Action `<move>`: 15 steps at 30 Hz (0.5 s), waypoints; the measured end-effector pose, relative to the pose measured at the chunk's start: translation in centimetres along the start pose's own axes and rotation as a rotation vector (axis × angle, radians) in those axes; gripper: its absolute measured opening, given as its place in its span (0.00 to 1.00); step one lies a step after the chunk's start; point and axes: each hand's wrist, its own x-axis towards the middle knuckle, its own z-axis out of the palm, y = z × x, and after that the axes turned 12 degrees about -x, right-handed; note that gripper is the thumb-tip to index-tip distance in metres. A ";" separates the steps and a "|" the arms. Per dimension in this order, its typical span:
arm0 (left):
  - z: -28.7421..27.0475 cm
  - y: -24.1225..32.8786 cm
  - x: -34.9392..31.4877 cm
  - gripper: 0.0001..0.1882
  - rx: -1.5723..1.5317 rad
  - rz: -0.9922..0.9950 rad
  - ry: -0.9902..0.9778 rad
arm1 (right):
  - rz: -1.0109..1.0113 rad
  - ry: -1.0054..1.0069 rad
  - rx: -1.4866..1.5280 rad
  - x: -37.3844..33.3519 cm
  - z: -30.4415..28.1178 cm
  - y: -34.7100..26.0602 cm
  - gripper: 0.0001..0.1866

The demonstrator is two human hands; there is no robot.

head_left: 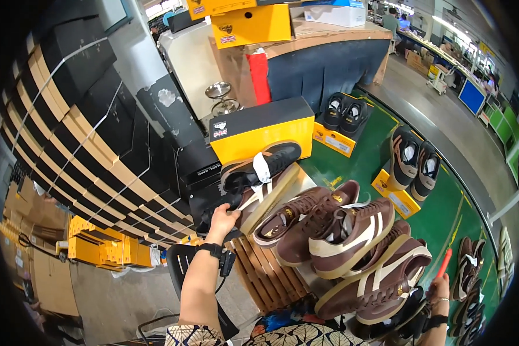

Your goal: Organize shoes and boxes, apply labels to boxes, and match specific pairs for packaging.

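Observation:
My left hand [222, 222] has its fingers closed at the near end of a dark shoe [214, 206], left of the shoe pile. Beside it a brown shoe [269, 198] lies on its side, its pale sole turned up. A black shoe [283, 157] with white paper rests behind. At the lower right, my right hand [439, 289] grips a slim red-orange stick [444, 263] pointing up; its exact kind is unclear. Between my hands are several brown sneakers [353, 237] with cream stripes, heaped on one another. Black shoes [410, 311] lie partly hidden below my right hand.
A wooden slatted stool [266, 275] stands before me. Behind the pile sits a yellow-and-black shoebox [264, 134]. More shoe pairs rest on boxes on the green surface [352, 167]. Strapped stacks of black boxes [92, 144] rise at the left, with yellow cartons [106, 245] below.

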 end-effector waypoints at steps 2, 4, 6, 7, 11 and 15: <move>0.1 0.4 0.3 0.31 -0.073 -0.028 -0.101 | -0.121 0.008 0.005 -3.8 -1.0 -4.3 0.20; 0.7 0.3 1.3 0.31 -0.111 0.011 -0.201 | -0.197 0.053 -0.083 -4.6 -2.9 -6.2 0.14; 1.4 1.0 1.3 0.30 -0.027 0.003 -0.279 | -0.319 0.003 -0.004 -6.5 -4.0 -8.8 0.21; 1.6 0.3 1.2 0.30 0.083 0.059 -0.204 | -0.311 0.039 -0.185 -9.9 -1.6 -11.9 0.24; 3.0 -2.3 1.3 0.16 -0.230 0.224 0.104 | -0.496 -0.092 -0.244 -15.9 1.8 -17.7 0.31; 3.9 -4.3 2.7 0.10 -0.277 0.133 0.454 | -0.539 -0.159 -0.333 -20.8 6.0 -22.7 0.28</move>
